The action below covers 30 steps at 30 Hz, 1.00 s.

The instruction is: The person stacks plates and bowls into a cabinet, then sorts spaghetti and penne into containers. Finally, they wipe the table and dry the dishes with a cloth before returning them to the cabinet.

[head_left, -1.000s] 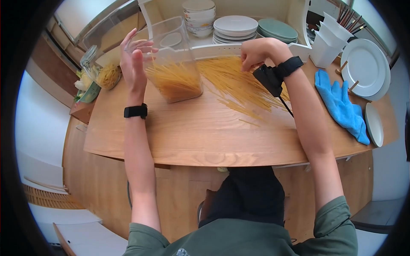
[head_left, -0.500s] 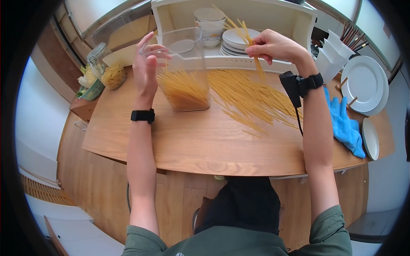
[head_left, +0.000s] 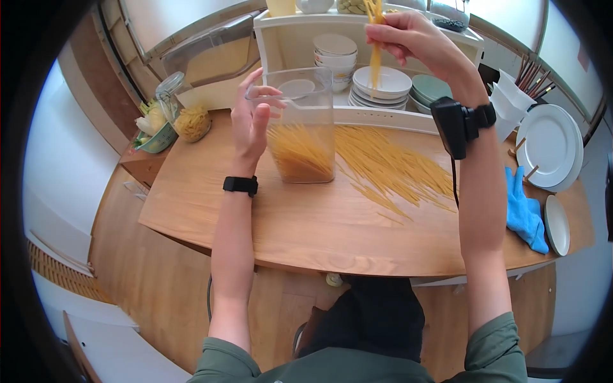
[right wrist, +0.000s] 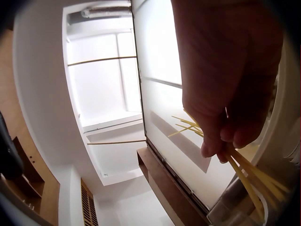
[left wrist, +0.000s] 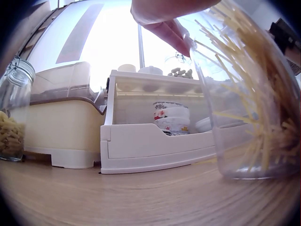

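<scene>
My right hand (head_left: 415, 41) is raised above the plates and pinches a small bundle of spaghetti (head_left: 375, 64) between thumb and fingers. In the right wrist view the spaghetti strands (right wrist: 256, 181) stick out on both sides of the fingertips. My left hand (head_left: 251, 124) lies against the left side of a tall clear container (head_left: 300, 112), its fingers extended along the upper wall near the rim. Spaghetti (head_left: 297, 153) leans inside the container, which stands upright on the table. A wide spread of loose spaghetti (head_left: 393, 166) lies on the wood to its right.
Behind stands a white shelf (head_left: 389, 116) with stacked bowls (head_left: 335, 54) and plates (head_left: 382, 83). A pasta jar (head_left: 191, 122) and a vegetable basket (head_left: 156, 139) are at the left. Right of the spaghetti lie a blue glove (head_left: 525, 214), racked plates (head_left: 549, 147) and a small dish (head_left: 557, 225).
My right hand has risen from the loose spaghetti on the table with a bundle between its fingers. The left hand stays at the container. The head view has shifted.
</scene>
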{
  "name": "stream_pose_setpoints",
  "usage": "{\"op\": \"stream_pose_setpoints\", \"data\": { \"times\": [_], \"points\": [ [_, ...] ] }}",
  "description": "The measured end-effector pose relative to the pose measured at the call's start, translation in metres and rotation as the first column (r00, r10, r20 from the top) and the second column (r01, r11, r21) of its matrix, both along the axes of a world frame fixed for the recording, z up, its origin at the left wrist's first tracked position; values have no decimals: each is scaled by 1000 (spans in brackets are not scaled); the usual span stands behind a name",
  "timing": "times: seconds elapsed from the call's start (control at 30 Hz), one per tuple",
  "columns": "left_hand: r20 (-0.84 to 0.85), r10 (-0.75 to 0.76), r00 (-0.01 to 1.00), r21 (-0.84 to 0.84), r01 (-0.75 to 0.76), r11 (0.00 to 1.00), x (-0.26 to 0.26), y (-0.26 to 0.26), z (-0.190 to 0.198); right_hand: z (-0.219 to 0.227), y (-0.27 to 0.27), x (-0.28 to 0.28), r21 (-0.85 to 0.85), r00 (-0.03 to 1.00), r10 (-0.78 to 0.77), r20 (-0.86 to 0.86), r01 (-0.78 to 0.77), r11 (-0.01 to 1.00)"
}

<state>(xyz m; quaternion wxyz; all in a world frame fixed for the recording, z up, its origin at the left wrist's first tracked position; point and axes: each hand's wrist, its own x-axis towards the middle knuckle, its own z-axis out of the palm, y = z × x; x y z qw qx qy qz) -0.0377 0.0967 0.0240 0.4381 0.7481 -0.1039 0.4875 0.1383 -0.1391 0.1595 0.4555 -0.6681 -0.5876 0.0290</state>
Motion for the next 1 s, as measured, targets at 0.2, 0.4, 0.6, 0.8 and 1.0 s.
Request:
{"op": "stream_pose_setpoints", "data": {
  "times": [0.2,0.4,0.6,0.8,1.0],
  "points": [
    [18,12,1000,19,-12,1000,1,1,-2,31,38,-6,49,985,147,-91,-143,989],
    [19,4,1000,20,-4,1000,2,2,-3,14,71,-25,95,986,67,-156,-53,994],
    [17,8,1000,29,-8,1000,2,4,-3,-13,76,-39,19,990,84,-112,-82,996],
    [17,5,1000,31,-5,1000,1,1,-1,-21,70,-44,-13,998,5,-69,-6,1000],
    [26,7,1000,52,-8,999,5,7,-4,-27,66,-45,-64,995,-52,85,57,996]
  ]
}}
